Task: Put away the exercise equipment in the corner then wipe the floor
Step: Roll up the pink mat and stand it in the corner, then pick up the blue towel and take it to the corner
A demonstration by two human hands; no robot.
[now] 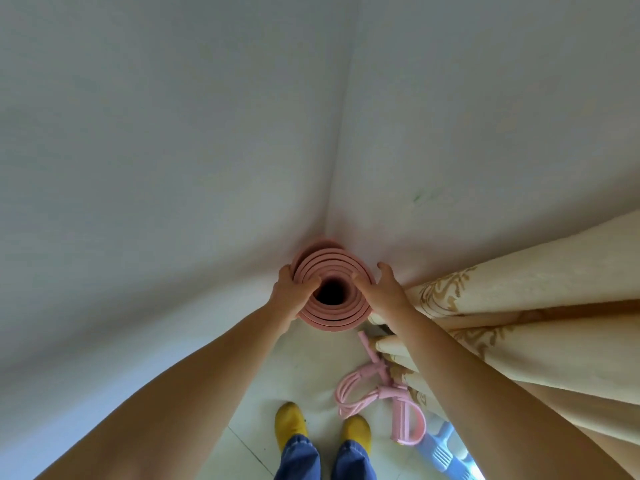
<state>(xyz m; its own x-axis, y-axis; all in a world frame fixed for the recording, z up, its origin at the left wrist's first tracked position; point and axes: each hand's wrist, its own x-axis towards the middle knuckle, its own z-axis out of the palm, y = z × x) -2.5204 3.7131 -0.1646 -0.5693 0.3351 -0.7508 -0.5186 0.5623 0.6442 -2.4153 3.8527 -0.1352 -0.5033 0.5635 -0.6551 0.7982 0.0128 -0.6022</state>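
A rolled pink exercise mat (330,315) stands upright in the corner where two white walls meet; I look down into its dark hollow core. My left hand (292,294) grips the roll's left rim, fingers curled over the top edge. My right hand (384,292) holds the right rim, fingertips on the top of the roll and thumb outside. A pink pull-rope exerciser (375,393) with tubes and foot straps lies on the floor to the right of my feet.
A cream curtain (519,306) with a gold pattern hangs along the right wall, its folds reaching down beside the mat. A blue plastic brush-like item (440,452) lies at the lower right. My yellow slippers (291,426) stand on the pale tiled floor (311,372).
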